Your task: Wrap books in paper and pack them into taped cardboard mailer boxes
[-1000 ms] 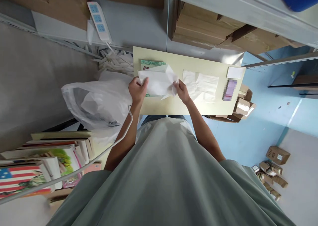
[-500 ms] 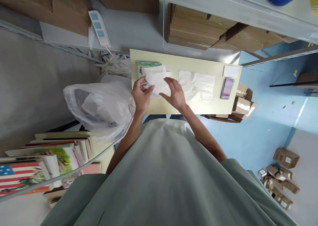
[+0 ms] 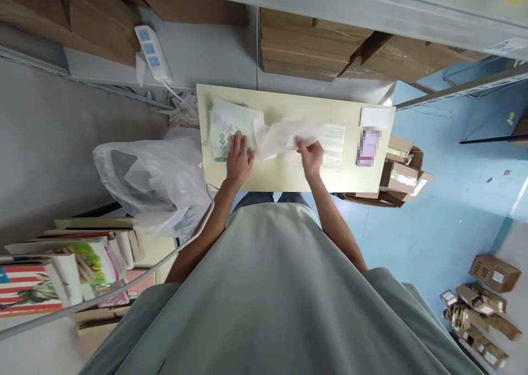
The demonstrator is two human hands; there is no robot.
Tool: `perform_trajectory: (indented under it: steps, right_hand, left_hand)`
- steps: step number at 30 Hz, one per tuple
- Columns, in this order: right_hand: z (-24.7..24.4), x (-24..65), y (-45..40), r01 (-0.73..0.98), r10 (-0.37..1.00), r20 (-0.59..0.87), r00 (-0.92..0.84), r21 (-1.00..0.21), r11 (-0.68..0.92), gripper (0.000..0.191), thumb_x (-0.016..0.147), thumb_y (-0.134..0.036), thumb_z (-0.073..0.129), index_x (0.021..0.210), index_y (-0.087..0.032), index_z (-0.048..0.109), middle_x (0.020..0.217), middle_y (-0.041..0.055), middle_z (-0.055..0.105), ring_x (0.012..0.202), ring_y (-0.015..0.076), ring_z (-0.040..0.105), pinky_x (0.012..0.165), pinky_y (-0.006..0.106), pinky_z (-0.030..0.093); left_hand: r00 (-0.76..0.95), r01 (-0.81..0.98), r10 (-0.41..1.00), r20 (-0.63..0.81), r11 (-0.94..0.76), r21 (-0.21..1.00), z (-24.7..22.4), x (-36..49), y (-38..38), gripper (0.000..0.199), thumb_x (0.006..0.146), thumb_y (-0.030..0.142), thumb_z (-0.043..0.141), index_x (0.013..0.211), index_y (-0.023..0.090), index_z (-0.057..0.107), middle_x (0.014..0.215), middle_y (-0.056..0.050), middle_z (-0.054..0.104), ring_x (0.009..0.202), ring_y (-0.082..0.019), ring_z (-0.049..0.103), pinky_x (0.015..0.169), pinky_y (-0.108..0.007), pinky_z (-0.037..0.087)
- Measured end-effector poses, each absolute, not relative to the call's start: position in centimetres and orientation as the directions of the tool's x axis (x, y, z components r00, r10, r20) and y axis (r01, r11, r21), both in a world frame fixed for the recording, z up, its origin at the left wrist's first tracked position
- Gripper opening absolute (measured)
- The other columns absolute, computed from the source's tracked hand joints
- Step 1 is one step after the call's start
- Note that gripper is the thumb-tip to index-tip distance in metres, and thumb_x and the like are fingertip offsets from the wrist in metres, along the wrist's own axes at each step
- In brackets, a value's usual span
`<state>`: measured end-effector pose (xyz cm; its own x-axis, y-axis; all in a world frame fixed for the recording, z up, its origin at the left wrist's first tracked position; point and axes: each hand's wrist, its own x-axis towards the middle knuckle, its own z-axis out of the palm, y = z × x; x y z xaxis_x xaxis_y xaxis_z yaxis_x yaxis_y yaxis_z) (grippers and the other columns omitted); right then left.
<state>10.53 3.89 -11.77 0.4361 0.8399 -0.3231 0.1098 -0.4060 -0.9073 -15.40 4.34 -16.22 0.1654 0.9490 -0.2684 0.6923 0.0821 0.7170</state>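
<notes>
My left hand [image 3: 240, 158] lies flat on a thin, see-through sheet [image 3: 237, 119], its fingers stretched out. Dark printed marks show on or through that sheet, and a green-edged booklet [image 3: 220, 159] is mostly hidden beneath it. My right hand [image 3: 310, 155] pinches a thin white sheet of paper [image 3: 282, 137] between thumb and fingers. This paper is lifted and curved, and its left end meets the sheet near my left hand; whether the two are joined I cannot tell. Under and beyond my right hand, a creased white sheet [image 3: 335, 144] lies on the table.
The pale yellow table [image 3: 268, 180] also carries a white card [image 3: 375, 116] and a blurred purple item [image 3: 368, 147] at its right. A clear plastic bag [image 3: 152, 171] and books [image 3: 82, 265] stand left. Cardboard boxes [image 3: 313, 42] fill the shelf behind; a power strip [image 3: 152, 53] hangs there.
My left hand has gone from holding up the white paper to lying flat on the sheet over the booklet. My right hand has moved right, drawing paper out with it.
</notes>
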Motion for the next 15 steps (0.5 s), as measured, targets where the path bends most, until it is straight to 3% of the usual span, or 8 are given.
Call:
perform_trajectory:
  steps: [4,9,15]
  right_hand:
    - [-12.6,18.7,1.8,0.046,0.724,-0.401,0.561,-0.858,-0.511,0.053,0.085,-0.072,0.079,0.09,-0.021,0.068,0.082,0.0027,0.075,0.086,0.0203,0.075,0.071,0.031,0.064]
    - [-13.0,25.9,-0.5,0.012,0.689,-0.468,0.554,-0.823,-0.568,0.046,0.086,-0.065,0.081,0.093,-0.021,0.067,0.092,0.0059,0.08,0.084,0.0179,0.077,0.068,0.028,0.062]
    - [-14.0,29.4,-1.7,0.201,0.729,-0.436,0.528,-0.77,-0.606,0.044,0.098,-0.065,0.072,0.093,-0.022,0.064,0.086,0.0058,0.079,0.064,0.0156,0.071,0.059,0.027,0.056]
  left_hand:
    - [0.135,0.79,0.942,-0.306,0.084,0.608,-16.8,-14.5,3.8,0.082,0.109,0.055,0.056,0.175,0.011,0.036,0.19,-0.021,0.012,0.177,-0.039,0.002,0.143,-0.062,0.011]
    - [0.058,0.843,0.938,-0.341,0.137,0.521,-16.9,-12.9,3.9,0.089,0.105,0.048,0.064,0.176,0.007,0.031,0.189,-0.025,0.006,0.177,-0.044,-0.002,0.142,-0.065,0.009]
    - [0.006,0.873,0.922,-0.387,0.184,0.451,-16.5,-11.0,3.3,0.094,0.103,0.05,0.066,0.177,0.006,0.029,0.188,-0.028,0.006,0.176,-0.047,0.0,0.14,-0.069,0.012]
